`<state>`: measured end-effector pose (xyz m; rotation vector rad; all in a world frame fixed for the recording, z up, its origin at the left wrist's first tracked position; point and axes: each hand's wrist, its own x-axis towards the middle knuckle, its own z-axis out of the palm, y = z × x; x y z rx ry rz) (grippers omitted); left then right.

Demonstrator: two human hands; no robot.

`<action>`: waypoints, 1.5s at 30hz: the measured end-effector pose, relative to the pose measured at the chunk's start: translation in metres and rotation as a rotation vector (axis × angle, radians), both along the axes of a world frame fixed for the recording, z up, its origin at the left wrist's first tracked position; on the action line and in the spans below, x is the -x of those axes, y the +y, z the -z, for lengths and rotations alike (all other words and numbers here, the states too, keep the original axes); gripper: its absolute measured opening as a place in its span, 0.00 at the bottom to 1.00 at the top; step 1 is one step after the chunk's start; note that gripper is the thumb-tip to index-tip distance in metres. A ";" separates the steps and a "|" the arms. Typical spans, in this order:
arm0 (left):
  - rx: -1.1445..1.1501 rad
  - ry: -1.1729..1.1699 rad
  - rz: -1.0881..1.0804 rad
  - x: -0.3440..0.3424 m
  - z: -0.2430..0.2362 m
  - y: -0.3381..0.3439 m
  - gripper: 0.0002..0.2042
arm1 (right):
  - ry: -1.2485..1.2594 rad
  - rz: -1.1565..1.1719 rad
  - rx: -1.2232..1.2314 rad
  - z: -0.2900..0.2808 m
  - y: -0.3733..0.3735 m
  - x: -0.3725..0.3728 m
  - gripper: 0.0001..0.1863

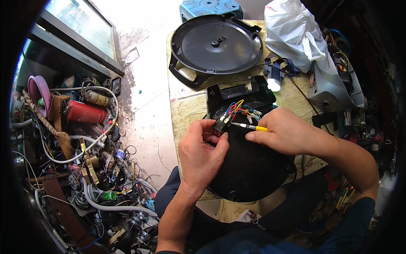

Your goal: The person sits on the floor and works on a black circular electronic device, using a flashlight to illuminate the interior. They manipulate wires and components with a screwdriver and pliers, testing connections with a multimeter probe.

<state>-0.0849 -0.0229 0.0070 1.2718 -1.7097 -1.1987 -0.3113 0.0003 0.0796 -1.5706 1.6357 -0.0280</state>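
Note:
My left hand (202, 154) pinches a small black connector block (221, 125) with coloured wires (237, 111) attached, above a round black plastic housing (245, 169) that rests on the table edge over my legs. In my right hand (279, 131) is a screwdriver (249, 126) with a yellow handle, its tip at the connector block. The housing has a raised black section (222, 95) at its back, where the wires gather; white terminals hang among them, too small to make out fully.
A round black cover (213, 55) lies on the wooden table (186, 110), near a lit flashlight (272, 82), a white plastic bag (292, 34), a grey casing (334, 84) and a blue stool (209, 6). Cluttered cables, parts and a red cylinder (86, 111) fill the left floor.

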 end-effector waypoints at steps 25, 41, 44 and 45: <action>0.044 -0.038 -0.001 0.001 0.002 0.001 0.16 | 0.018 -0.029 0.037 0.000 0.000 0.001 0.29; 0.134 -0.077 0.028 0.003 0.005 0.006 0.14 | 0.001 -0.043 0.074 -0.001 0.001 -0.007 0.30; 0.193 -0.101 0.041 0.003 0.004 0.007 0.13 | 0.023 -0.051 0.101 0.001 0.005 -0.009 0.30; 0.212 -0.108 0.052 0.003 0.006 0.007 0.13 | 0.041 -0.065 0.126 0.001 0.006 -0.009 0.29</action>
